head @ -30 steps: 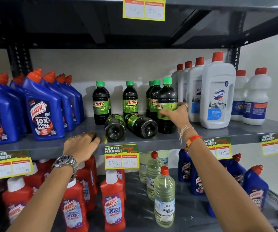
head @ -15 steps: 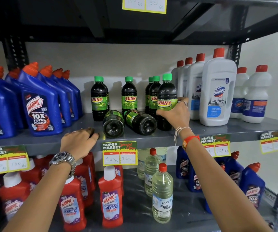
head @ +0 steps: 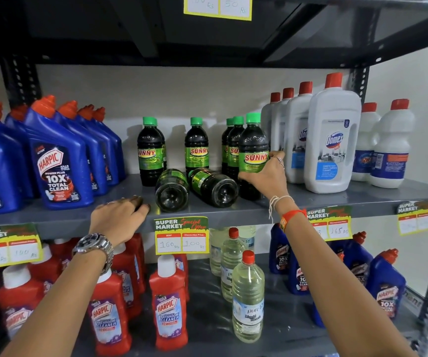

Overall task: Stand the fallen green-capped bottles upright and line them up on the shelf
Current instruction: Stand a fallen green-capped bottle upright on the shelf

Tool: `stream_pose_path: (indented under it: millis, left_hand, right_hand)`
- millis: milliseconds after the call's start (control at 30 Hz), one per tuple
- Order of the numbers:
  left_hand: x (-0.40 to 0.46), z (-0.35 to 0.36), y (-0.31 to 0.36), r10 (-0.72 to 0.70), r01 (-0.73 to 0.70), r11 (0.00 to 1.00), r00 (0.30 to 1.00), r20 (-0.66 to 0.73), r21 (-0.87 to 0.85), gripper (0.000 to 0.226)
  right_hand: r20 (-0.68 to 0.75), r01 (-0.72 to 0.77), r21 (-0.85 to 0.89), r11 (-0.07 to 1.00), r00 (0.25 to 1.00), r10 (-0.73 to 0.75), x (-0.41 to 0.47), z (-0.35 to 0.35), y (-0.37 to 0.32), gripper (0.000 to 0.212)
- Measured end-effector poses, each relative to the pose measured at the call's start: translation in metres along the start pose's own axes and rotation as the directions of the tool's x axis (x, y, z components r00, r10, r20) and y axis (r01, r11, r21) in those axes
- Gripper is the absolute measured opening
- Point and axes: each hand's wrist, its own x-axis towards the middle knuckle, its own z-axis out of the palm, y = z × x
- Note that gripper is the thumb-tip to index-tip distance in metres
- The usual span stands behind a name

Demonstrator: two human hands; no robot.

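Two fallen bottles (head: 194,189) are lying left of the right hand (head: 265,176), whose fingers are clasping an upright bottle (head: 253,150). The left hand (head: 120,215) is resting flat, holding nothing. Keep the upright bottle vertical while seating it.

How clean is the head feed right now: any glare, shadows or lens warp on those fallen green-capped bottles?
Head view: even overhead light; small glints on the two fallen bottles, their labels partly washed out. Upright bottles cast soft shadows on the back wall. Wide-angle warp bows the shelf edge. Right hand looks sharp, no motion blur.
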Motion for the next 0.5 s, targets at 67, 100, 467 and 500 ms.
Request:
stream_pose_path:
  millis: [67,100,467,500]
  left_hand:
    - [-0.001,0.0,0.0,-0.002,0.002,1.0,1.0,-0.011,-0.006,0.046]
    - [-0.001,0.0,0.0,-0.002,0.002,1.0,1.0,-0.013,-0.012,0.045]
    - [0.002,0.004,0.0,-0.053,0.043,0.984,0.997,-0.056,-0.171,0.084]
    - [0.003,0.004,0.001,-0.086,0.071,0.977,0.994,-0.063,-0.202,0.073]
  right_hand:
    - [0.021,-0.016,-0.019,1.0,1.0,0.016,0.0,0.001,-0.001,0.087]
    - [0.024,-0.03,-0.059,0.998,0.999,0.031,-0.001,0.003,-0.003,0.09]
    - [0.094,0.504,-0.137,0.853,0.864,-0.495,-0.015,0.017,-0.082,0.056]
    - [0.275,0.489,-0.206,0.848,0.86,-0.43,-0.011,0.023,-0.088,0.058]
